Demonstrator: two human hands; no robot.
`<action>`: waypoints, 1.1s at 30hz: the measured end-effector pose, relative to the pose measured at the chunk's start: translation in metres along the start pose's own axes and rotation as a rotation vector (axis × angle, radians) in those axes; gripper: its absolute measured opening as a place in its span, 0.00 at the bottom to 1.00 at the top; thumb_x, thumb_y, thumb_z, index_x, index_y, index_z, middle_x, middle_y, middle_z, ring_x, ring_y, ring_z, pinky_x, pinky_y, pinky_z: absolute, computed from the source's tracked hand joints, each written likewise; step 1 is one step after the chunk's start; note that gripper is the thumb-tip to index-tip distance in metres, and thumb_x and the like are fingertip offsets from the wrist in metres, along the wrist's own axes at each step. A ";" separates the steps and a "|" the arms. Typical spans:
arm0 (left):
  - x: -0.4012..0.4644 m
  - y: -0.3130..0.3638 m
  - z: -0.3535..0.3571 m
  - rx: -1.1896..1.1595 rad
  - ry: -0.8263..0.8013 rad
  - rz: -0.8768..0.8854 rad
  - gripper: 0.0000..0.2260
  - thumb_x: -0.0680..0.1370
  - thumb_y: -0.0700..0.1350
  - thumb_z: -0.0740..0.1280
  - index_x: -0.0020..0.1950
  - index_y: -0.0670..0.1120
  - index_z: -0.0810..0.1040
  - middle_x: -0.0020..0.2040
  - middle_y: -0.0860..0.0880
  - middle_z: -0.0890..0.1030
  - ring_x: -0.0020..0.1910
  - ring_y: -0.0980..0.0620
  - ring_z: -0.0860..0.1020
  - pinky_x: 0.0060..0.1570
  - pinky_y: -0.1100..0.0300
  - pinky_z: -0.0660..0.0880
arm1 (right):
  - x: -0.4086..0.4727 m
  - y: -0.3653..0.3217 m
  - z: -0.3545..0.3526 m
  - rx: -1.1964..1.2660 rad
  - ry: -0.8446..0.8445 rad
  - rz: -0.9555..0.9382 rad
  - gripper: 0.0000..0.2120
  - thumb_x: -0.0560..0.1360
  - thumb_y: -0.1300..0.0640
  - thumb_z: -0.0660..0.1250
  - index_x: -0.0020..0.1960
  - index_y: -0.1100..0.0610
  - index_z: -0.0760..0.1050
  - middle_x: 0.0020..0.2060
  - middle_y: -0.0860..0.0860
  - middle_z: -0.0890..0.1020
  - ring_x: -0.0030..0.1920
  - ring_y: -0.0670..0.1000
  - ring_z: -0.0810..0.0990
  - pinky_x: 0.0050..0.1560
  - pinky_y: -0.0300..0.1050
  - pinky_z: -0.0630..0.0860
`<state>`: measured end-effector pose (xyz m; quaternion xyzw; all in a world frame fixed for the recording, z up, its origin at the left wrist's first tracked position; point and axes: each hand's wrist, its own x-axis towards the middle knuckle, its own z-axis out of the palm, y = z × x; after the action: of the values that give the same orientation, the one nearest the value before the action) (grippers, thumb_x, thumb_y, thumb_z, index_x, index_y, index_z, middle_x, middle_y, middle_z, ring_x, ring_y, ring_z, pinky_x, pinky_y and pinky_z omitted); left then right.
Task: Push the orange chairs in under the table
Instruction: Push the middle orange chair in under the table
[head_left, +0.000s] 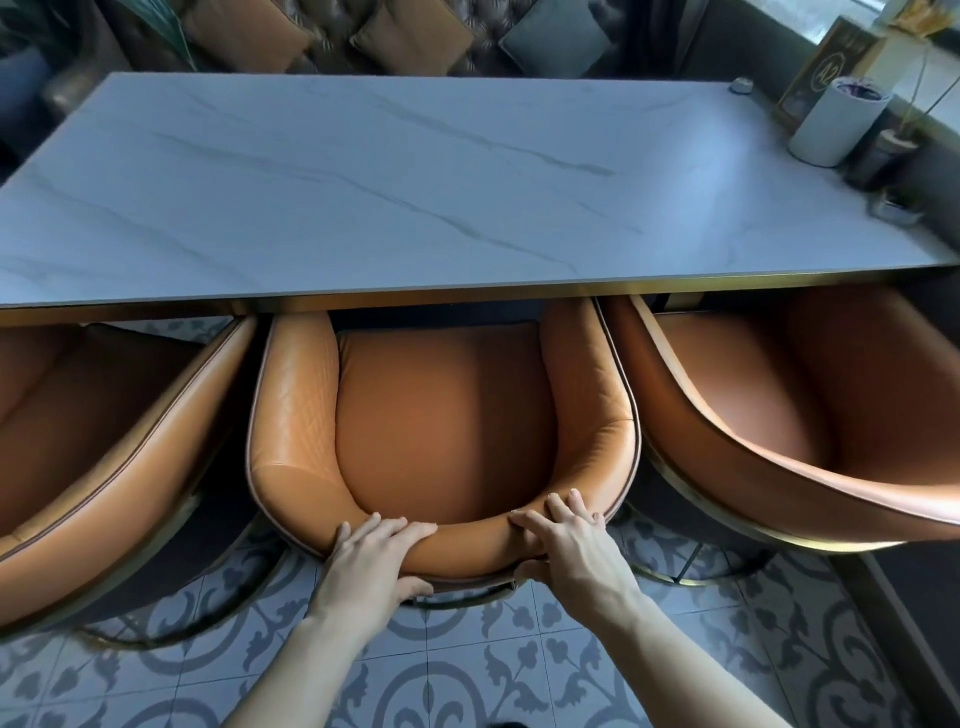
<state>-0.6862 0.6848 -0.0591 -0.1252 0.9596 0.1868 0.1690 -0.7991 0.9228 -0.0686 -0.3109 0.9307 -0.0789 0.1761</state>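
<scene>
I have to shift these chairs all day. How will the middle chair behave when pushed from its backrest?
The middle chair probably slides rather than rolls: it seems to stand on a ring base, with no wheels visible. Its padded rim dents under the left hand and right hand, so expect soft give first. It looks fairly heavy.

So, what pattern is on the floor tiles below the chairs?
The floor tiles carry grey floral scrolls and curved bands on a pale ground, seen in the head view.
</scene>
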 end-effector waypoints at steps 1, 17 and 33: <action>0.000 0.002 -0.001 -0.004 0.001 -0.005 0.29 0.74 0.58 0.71 0.73 0.63 0.64 0.74 0.54 0.67 0.76 0.48 0.58 0.75 0.44 0.49 | 0.000 0.000 0.000 -0.004 -0.015 0.004 0.31 0.75 0.40 0.72 0.75 0.41 0.67 0.62 0.53 0.73 0.68 0.60 0.64 0.64 0.66 0.71; -0.058 0.036 -0.067 -0.021 -0.012 -0.195 0.31 0.75 0.68 0.60 0.75 0.57 0.62 0.71 0.55 0.69 0.70 0.51 0.65 0.71 0.49 0.60 | -0.016 -0.022 -0.071 -0.021 -0.301 0.055 0.44 0.68 0.21 0.60 0.79 0.40 0.57 0.74 0.52 0.67 0.76 0.57 0.59 0.70 0.70 0.63; -0.184 -0.046 -0.154 -0.042 0.024 -0.318 0.48 0.61 0.81 0.58 0.77 0.65 0.50 0.81 0.52 0.49 0.79 0.48 0.45 0.73 0.34 0.41 | -0.072 -0.155 -0.150 -0.097 -0.316 0.116 0.57 0.55 0.10 0.45 0.79 0.33 0.49 0.81 0.51 0.55 0.80 0.56 0.49 0.70 0.80 0.50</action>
<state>-0.5471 0.6138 0.1292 -0.2811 0.9255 0.1764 0.1823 -0.7165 0.8488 0.1296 -0.2731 0.9106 0.0262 0.3091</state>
